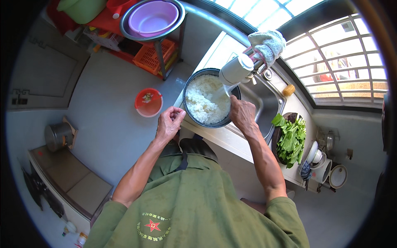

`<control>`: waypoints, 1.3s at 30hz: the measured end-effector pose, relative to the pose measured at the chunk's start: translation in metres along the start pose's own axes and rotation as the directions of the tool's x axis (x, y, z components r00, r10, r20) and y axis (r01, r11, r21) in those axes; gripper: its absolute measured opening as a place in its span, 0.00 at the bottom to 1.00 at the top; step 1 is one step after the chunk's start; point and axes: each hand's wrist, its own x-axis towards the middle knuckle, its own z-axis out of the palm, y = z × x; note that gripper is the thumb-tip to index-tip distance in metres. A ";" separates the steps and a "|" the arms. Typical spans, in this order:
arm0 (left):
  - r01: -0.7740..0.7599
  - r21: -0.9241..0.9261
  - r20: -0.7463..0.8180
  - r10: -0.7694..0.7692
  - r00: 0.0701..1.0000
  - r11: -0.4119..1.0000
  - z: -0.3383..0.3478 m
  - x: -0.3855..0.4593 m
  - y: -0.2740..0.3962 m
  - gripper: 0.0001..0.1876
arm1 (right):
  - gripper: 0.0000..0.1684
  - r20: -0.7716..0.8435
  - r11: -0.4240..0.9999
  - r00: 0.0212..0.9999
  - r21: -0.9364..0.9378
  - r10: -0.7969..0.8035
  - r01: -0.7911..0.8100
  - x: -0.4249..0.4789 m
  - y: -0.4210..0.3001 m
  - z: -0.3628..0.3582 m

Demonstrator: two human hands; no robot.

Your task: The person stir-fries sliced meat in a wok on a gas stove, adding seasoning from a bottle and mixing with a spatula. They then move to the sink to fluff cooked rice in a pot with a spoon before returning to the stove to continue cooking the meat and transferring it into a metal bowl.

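Note:
A dark round pot (189,112) of cooked white rice (201,104) stands on the counter, partly over the sink's near left side. My right hand (243,112) is closed around the handle of a pale, translucent rice paddle (219,93), whose blade rests in the rice. Just left of the pot's rim is my left hand (169,121), its thumb and fingertips brought together; whether something small is between them, I cannot tell. A white cylindrical tap fitting (234,70) hides the pot's upper right part.
Right of the pot lies the steel sink (268,107). Leafy greens (290,139) fill a dark container on the counter, near a yellow sponge (288,90). A red bowl (149,115) is low at the left. Basins (153,18) stand on a rack; a cloth (267,45) hangs over the tap.

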 end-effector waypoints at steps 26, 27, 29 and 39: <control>0.055 -0.033 0.052 -0.054 0.997 0.998 0.001 0.017 -0.010 0.11 | 0.14 0.216 0.874 0.949 0.383 0.230 -0.299 0.022 -0.032 0.013; 0.054 -0.034 0.046 -0.052 0.998 0.998 0.001 0.017 -0.008 0.11 | 0.15 0.238 0.870 0.951 0.407 0.195 -0.280 0.019 -0.035 0.003; 0.060 -0.046 0.049 -0.058 0.997 0.997 -0.001 0.019 -0.013 0.11 | 0.16 0.288 0.858 0.950 0.451 0.121 -0.246 0.004 -0.040 -0.021; 0.067 -0.054 0.075 -0.063 0.995 0.996 -0.002 0.020 -0.010 0.12 | 0.10 -0.043 0.986 0.989 0.096 0.143 -0.138 -0.003 -0.021 -0.052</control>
